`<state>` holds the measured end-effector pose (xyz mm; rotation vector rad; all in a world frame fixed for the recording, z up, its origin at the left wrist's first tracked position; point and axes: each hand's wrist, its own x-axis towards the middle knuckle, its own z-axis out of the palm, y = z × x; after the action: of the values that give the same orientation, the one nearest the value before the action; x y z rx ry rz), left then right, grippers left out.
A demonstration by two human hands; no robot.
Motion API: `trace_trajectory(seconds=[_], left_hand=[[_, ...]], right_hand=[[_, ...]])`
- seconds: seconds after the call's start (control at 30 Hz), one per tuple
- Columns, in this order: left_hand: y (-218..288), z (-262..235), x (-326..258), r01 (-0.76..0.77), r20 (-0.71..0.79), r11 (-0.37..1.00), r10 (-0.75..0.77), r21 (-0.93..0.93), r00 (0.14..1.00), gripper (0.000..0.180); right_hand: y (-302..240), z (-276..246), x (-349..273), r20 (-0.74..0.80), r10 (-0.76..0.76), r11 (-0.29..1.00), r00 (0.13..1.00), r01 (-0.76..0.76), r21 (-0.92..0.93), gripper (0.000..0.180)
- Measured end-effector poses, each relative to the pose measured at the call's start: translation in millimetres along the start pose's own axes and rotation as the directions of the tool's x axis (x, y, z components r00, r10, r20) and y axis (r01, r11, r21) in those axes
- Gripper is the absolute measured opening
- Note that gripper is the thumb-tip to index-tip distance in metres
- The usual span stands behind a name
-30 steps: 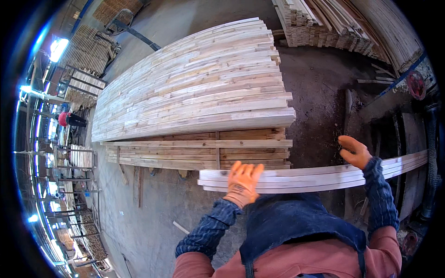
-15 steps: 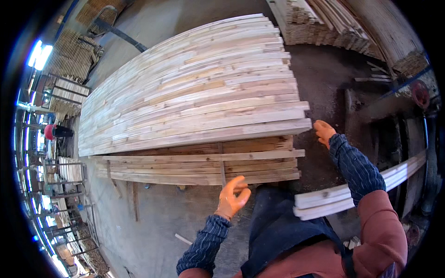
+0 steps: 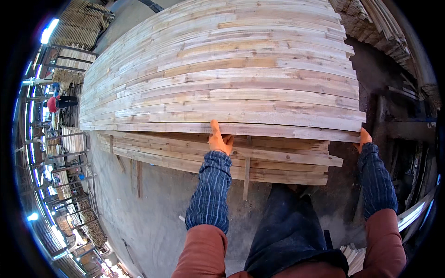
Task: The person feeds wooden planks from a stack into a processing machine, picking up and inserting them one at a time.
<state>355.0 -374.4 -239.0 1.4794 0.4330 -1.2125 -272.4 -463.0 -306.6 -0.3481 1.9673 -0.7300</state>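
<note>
A wide layer of long pale wooden boards (image 3: 222, 69) lies side by side in front of me. Along its near edge runs the nearest board (image 3: 287, 132), a thin dark gap between part of it and the one behind. My left hand (image 3: 219, 140), in an orange glove, grips this board near mid-length, a finger on top and the rest at its front edge. At the board's right end, my right hand (image 3: 365, 139) is closed on the corner; its fingertips are partly hidden. Beneath the layer sits a lower stack of boards (image 3: 278, 164), one jutting out at the right.
Upright wooden sticks (image 3: 247, 178) lean against the lower stack. More timber is piled at the far right (image 3: 371, 28) and far left (image 3: 79, 23). Racks (image 3: 69, 162) line the left side, where another person (image 3: 54, 103) stands. Pale boards (image 3: 415, 213) lie beside my right arm.
Both hands have come forward from the air onto the nearest board and taken hold of it. My view has moved closer to the layer of boards.
</note>
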Motion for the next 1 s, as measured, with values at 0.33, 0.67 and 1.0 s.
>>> trace_trajectory(seconds=[0.33,0.67,1.0], left_hand=[[-28.9,-82.1,-42.5,0.195,0.112,0.918,-0.166,-0.347,0.980,0.041],[-202.9,-104.0,-224.8,-0.174,0.742,0.931,-0.134,0.322,0.656,0.036],[-64.5,-115.8,-277.3,-0.650,0.791,0.511,-0.104,0.562,0.603,0.054]], right_hand=[[28.2,-52.6,-99.1,0.646,-0.071,-0.128,0.760,0.635,-0.762,0.033],[50.9,270.7,-377.5,0.958,0.225,0.736,-0.179,0.675,-0.047,0.104],[28.3,116.4,-338.3,0.853,0.522,0.725,0.014,0.521,-0.451,0.105]])
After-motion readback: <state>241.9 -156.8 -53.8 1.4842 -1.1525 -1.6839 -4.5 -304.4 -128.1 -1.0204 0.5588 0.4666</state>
